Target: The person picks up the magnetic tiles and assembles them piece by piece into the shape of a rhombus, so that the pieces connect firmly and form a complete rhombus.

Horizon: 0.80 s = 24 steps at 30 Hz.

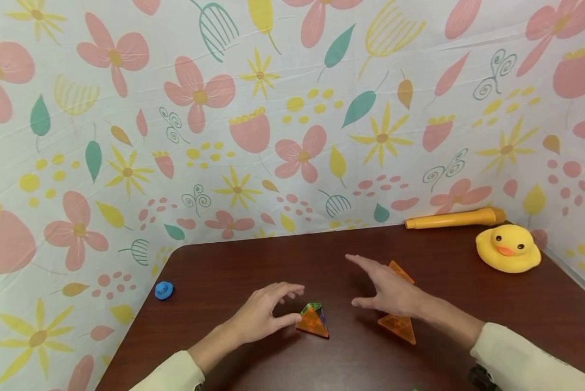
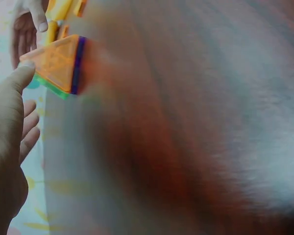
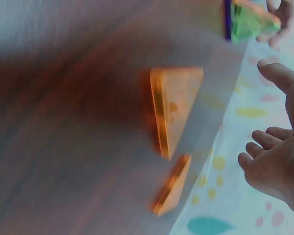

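Observation:
A small pyramid (image 1: 313,322) of translucent triangular magnetic tiles stands on the dark table, with orange, green and purple sides. Beside it, on the left, is my left hand (image 1: 263,316), its thumb tip right at the pyramid's edge and its fingers spread loosely past the far side. My right hand (image 1: 394,289) hovers to the right, thumb and fingers apart and nothing between them. Under and around that hand lie two loose orange triangle tiles, one nearer tile (image 1: 401,329) and one farther tile (image 1: 401,271) partly hidden by the hand. Both tiles also show in the right wrist view.
A yellow rubber duck (image 1: 508,250) sits at the right back of the table (image 1: 253,260), below a yellow microphone-shaped stick (image 1: 456,218) along the back edge. At the left edge is a small blue duck (image 1: 163,290). A flower-patterned cloth (image 1: 283,76) hangs behind.

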Motion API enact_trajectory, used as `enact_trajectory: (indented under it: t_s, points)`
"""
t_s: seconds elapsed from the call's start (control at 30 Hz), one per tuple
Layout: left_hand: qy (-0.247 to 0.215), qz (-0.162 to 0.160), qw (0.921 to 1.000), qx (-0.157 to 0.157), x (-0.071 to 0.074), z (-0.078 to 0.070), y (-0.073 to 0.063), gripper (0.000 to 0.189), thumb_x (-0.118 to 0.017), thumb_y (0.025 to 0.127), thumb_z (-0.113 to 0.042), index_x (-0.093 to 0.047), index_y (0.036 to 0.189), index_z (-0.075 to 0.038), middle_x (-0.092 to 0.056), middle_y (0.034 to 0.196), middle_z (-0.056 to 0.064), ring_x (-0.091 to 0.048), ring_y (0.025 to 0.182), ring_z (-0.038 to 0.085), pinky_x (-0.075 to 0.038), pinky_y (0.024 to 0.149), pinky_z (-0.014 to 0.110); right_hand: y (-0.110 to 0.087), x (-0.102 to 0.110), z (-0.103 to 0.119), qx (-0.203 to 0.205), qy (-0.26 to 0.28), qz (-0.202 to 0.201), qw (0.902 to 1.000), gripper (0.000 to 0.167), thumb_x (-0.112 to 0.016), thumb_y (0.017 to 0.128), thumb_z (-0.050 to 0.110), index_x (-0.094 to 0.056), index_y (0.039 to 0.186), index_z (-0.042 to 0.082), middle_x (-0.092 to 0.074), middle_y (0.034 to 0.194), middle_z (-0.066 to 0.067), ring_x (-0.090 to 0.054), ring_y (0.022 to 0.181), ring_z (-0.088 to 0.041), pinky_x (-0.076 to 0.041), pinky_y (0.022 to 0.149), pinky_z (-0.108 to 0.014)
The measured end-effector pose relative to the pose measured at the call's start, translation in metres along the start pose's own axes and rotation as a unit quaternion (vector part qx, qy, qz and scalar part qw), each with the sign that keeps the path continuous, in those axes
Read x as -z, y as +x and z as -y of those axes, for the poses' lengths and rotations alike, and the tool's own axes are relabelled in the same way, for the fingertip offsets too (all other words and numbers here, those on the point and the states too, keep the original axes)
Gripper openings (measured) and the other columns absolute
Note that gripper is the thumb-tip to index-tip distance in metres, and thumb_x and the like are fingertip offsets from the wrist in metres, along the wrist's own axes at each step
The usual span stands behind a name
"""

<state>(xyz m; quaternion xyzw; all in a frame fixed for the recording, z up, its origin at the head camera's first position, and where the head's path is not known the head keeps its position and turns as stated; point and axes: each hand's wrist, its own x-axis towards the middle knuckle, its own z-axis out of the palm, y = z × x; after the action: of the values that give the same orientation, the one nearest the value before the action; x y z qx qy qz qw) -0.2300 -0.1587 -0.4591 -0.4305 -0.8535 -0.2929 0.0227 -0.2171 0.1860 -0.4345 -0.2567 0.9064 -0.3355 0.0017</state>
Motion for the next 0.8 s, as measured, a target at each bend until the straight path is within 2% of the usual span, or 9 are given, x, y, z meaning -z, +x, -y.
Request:
enact_trajectory:
  t_s: [0.1,0.23,0.33,0.4,0.47,0.57,0.63,0.7,0.8]
  points:
    - [0.026,-0.017,0.9995,-0.008,0.006,-0.007,0.008,0.057,-0.076,0.102,-0.035,-0.055,0.152,-0.019,-0.06,0.15,-0.003,-0.058,0.134,0.018,-0.053,0.106,0.043,-0.001,0.012,-0.012,0.004,-0.008,-0.024,0.9997,0.089,-0.088,0.091,0.022,-0.038,0.161,0.0,-0.043,0.161,-0.028,-0.047,0.142,-0.049,-0.045,0.107,-0.066]
    - [0.052,-0.025,0.9982,-0.017,0.012,-0.019,0.022,0.059,-0.072,0.104,-0.034,-0.05,0.158,-0.021,-0.046,0.164,-0.008,-0.041,0.151,0.015,-0.042,0.117,0.054,-0.004,0.025,-0.029,-0.01,-0.015,-0.043,0.9989,0.088,-0.088,0.091,0.023,-0.039,0.16,-0.001,-0.044,0.159,-0.029,-0.05,0.139,-0.049,-0.046,0.108,-0.065]
    - [0.067,-0.025,0.9968,-0.035,0.011,-0.03,0.033,0.061,-0.07,0.106,-0.034,-0.048,0.16,-0.02,-0.038,0.168,-0.01,-0.033,0.156,0.016,-0.036,0.121,0.055,-0.007,0.031,-0.04,-0.036,-0.01,-0.045,0.9983,0.087,-0.087,0.092,0.026,-0.039,0.16,0.0,-0.044,0.159,-0.03,-0.052,0.136,-0.05,-0.046,0.106,-0.066]
    - [0.098,-0.03,0.9925,-0.067,0.007,-0.037,0.04,0.061,-0.069,0.106,-0.034,-0.048,0.16,-0.016,-0.035,0.17,-0.009,-0.031,0.157,0.017,-0.035,0.122,0.05,-0.008,0.033,-0.047,-0.048,-0.005,-0.046,0.9978,0.086,-0.086,0.093,0.026,-0.039,0.16,-0.001,-0.045,0.158,-0.032,-0.054,0.135,-0.051,-0.047,0.105,-0.067]
    - [0.153,-0.038,0.9806,-0.116,0.0,-0.044,0.046,0.062,-0.07,0.105,-0.033,-0.049,0.159,-0.013,-0.037,0.17,-0.003,-0.032,0.158,0.019,-0.035,0.123,0.046,-0.01,0.034,-0.054,-0.06,-0.004,-0.046,0.9971,0.085,-0.086,0.093,0.026,-0.039,0.159,-0.002,-0.045,0.156,-0.033,-0.055,0.132,-0.052,-0.048,0.104,-0.067]
    - [0.244,-0.042,0.9512,-0.185,-0.015,-0.054,0.054,0.064,-0.07,0.103,-0.036,-0.051,0.158,-0.009,-0.039,0.169,0.003,-0.032,0.157,0.019,-0.033,0.124,0.038,-0.011,0.034,-0.062,-0.072,-0.006,-0.046,0.9964,0.085,-0.086,0.092,0.024,-0.041,0.157,-0.005,-0.046,0.154,-0.035,-0.054,0.132,-0.052,-0.046,0.105,-0.068]
    - [0.288,-0.028,0.9338,-0.211,-0.026,-0.062,0.057,0.065,-0.068,0.103,-0.039,-0.051,0.158,-0.009,-0.04,0.168,0.005,-0.032,0.157,0.02,-0.031,0.124,0.035,-0.012,0.034,-0.066,-0.073,-0.006,-0.047,0.9962,0.084,-0.087,0.092,0.022,-0.041,0.155,-0.008,-0.047,0.153,-0.036,-0.052,0.133,-0.053,-0.045,0.106,-0.069]
    - [0.313,0.0,0.9237,-0.221,-0.037,-0.069,0.06,0.064,-0.065,0.105,-0.041,-0.05,0.159,-0.01,-0.04,0.168,0.004,-0.033,0.157,0.019,-0.029,0.125,0.032,-0.011,0.033,-0.07,-0.07,-0.008,-0.049,0.9963,0.082,-0.087,0.091,0.02,-0.043,0.153,-0.011,-0.049,0.151,-0.036,-0.052,0.134,-0.053,-0.045,0.106,-0.069]
    - [0.327,0.051,0.9178,-0.22,-0.051,-0.079,0.061,0.064,-0.058,0.108,-0.044,-0.046,0.162,-0.011,-0.039,0.169,0.004,-0.033,0.157,0.018,-0.026,0.125,0.029,-0.011,0.032,-0.076,-0.064,-0.009,-0.051,0.9966,0.08,-0.087,0.091,0.017,-0.044,0.15,-0.015,-0.05,0.148,-0.038,-0.052,0.133,-0.054,-0.046,0.105,-0.067]
